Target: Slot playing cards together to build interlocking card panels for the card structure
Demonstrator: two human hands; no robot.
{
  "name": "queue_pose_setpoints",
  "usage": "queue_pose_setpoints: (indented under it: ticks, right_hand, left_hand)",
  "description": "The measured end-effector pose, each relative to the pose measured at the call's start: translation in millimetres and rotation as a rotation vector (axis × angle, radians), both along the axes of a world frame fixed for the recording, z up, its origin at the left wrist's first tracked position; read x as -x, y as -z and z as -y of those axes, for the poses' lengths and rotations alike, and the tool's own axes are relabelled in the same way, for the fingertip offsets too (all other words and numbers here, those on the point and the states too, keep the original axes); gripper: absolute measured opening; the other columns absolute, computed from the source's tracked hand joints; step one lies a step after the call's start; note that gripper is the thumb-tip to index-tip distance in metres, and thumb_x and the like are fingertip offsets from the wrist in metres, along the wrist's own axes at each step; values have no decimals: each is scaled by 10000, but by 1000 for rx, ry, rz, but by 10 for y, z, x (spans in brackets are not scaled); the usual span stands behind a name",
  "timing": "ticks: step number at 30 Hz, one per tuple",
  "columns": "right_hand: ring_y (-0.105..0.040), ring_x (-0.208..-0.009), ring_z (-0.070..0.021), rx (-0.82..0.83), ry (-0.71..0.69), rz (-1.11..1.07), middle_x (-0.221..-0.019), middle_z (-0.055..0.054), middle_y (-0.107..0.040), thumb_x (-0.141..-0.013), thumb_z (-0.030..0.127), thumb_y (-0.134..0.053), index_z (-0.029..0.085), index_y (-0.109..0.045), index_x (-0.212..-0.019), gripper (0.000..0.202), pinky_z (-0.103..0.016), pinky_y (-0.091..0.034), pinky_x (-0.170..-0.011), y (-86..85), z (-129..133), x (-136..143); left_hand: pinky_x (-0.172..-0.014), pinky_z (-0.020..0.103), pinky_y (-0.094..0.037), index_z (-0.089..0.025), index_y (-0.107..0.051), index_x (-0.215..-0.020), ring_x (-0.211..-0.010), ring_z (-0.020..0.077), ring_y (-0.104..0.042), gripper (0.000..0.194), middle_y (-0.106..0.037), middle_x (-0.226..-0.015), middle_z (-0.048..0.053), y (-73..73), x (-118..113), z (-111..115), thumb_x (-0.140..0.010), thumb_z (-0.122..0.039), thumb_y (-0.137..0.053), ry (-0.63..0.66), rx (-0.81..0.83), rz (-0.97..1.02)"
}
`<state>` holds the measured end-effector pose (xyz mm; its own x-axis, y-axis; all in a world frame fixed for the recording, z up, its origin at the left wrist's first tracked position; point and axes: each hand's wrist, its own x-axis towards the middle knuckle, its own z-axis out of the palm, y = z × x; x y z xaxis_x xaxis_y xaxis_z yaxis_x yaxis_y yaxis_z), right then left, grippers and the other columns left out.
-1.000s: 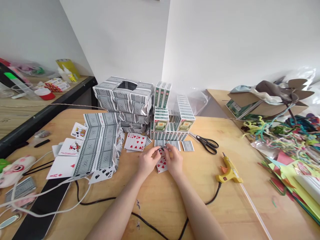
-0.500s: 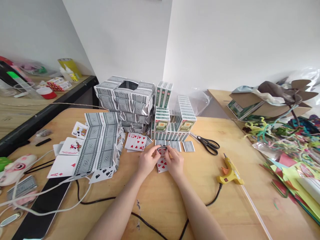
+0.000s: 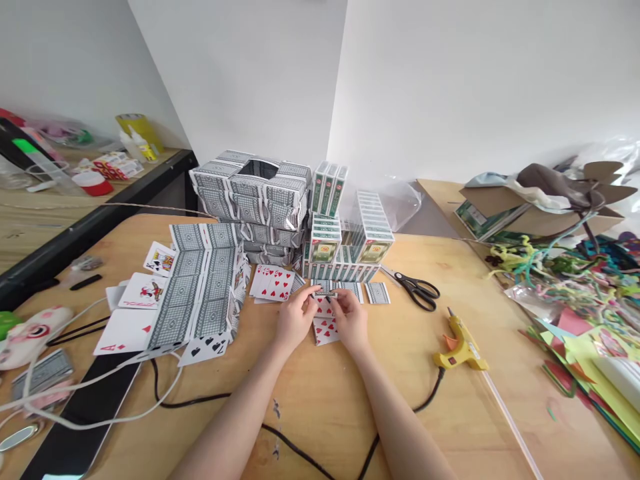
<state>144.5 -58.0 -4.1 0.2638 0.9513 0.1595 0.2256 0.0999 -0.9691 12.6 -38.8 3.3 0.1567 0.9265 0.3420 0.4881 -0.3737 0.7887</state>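
Observation:
Between both hands is a playing card (image 3: 325, 306) with red hearts, its far edge folded so that some of the patterned back shows. My left hand (image 3: 296, 313) pinches its left side, and my right hand (image 3: 351, 317) pinches its right side. Just below, another heart card (image 3: 326, 331) lies on the table. Patterned card pieces (image 3: 377, 293) lie face down beyond and right of my right hand. Left of my left hand is a fanned pile of heart cards (image 3: 274, 283).
Boxed card decks (image 3: 374, 248) and a card-covered structure (image 3: 250, 193) stand behind. Folded joined cards (image 3: 193, 287) lie left. Black scissors (image 3: 417, 291) and a yellow glue gun (image 3: 461, 347) lie right. A black cable (image 3: 290, 443) crosses the front.
The card's far edge between my fingers now shows more of its patterned back. My fingers have shifted slightly on it.

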Motion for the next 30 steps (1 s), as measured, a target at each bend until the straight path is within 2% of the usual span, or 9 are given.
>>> queue_pose_setpoints:
  ticks: [5, 7, 11, 14, 16, 22, 25, 28, 30]
  right_hand:
    - [-552, -630, -142, -2, 161, -187, -718, -28, -593, -732, 372, -542, 174, -521, -803, 212, -256, -455, -588, 54, -88, -87]
    - [-539, -618, -139, 11, 238, -256, -712, -24, -580, -718, 397, -551, 171, -506, -784, 239, -247, -445, -562, 70, -119, -140]
    - [-479, -521, -106, 56, 333, -327, -632, 3, -536, -705, 447, -549, 164, -490, -733, 290, -215, -404, -482, 61, -133, -195]
    - [-407, -434, -83, 78, 322, -344, -521, 36, -472, -711, 476, -530, 164, -478, -670, 319, -196, -347, -406, 20, -114, -183]
    - [-390, -408, -78, 81, 310, -361, -482, 44, -450, -711, 474, -530, 164, -471, -637, 323, -196, -327, -387, -7, -97, -168]
    - [-509, -502, -117, 30, 280, -503, -522, 26, -536, -661, 343, -594, 182, -424, -548, 259, -220, -398, -453, -14, -66, -145]
    - [-592, -647, -170, -14, 249, -652, -650, -5, -623, -631, 259, -596, 189, -412, -524, 225, -264, -457, -543, -32, -67, -130]
    - [-620, -721, -204, -3, 176, -767, -788, -31, -661, -639, 235, -563, 185, -517, -617, 72, -330, -480, -636, -70, -74, -140]
    - [-621, -688, -198, 17, 143, -774, -779, -41, -662, -654, 238, -544, 175, -584, -760, 130, -338, -477, -638, -81, -79, -171]
  left_hand:
    - [-721, 260, -493, -177, -449, -1030, -874, 141, -569, 320, -542, -1046, 74, -34, -58, 27, -719, -177, -527, 22, -4, 179]
    - [-726, 293, -487, -179, -452, -986, -876, 160, -547, 312, -531, -1001, 68, -58, -65, 42, -693, -177, -559, 61, -29, 119]
    - [-839, 369, -424, -210, -539, -941, -936, 201, -482, 312, -540, -952, 43, -124, -73, 88, -656, -83, -550, 270, -72, -126]
    - [-867, 373, -403, -260, -542, -1050, -964, 202, -445, 421, -514, -1012, 36, -153, -86, 121, -678, -62, -523, 358, -58, -211]
    - [-880, 375, -391, -282, -547, -1065, -967, 198, -431, 392, -498, -1015, 33, -147, -90, 124, -719, -100, -515, 373, -29, -244]
    - [-887, 363, -378, -235, -606, -868, -993, 200, -415, 177, -484, -1000, 33, -77, -82, 81, -734, -140, -543, 378, 18, -233]
    - [-851, 346, -390, -205, -574, -779, -964, 193, -433, 93, -505, -959, 28, -73, -79, 69, -730, -131, -544, 359, 25, -196]
    - [-772, 319, -408, -191, -530, -733, -879, 180, -473, 68, -536, -831, 21, -79, -67, 61, -766, -143, -492, 360, 38, -177]
    - [-713, 295, -413, -189, -507, -740, -814, 167, -499, 88, -540, -793, 20, -72, -48, 52, -795, -163, -444, 328, 61, -167]
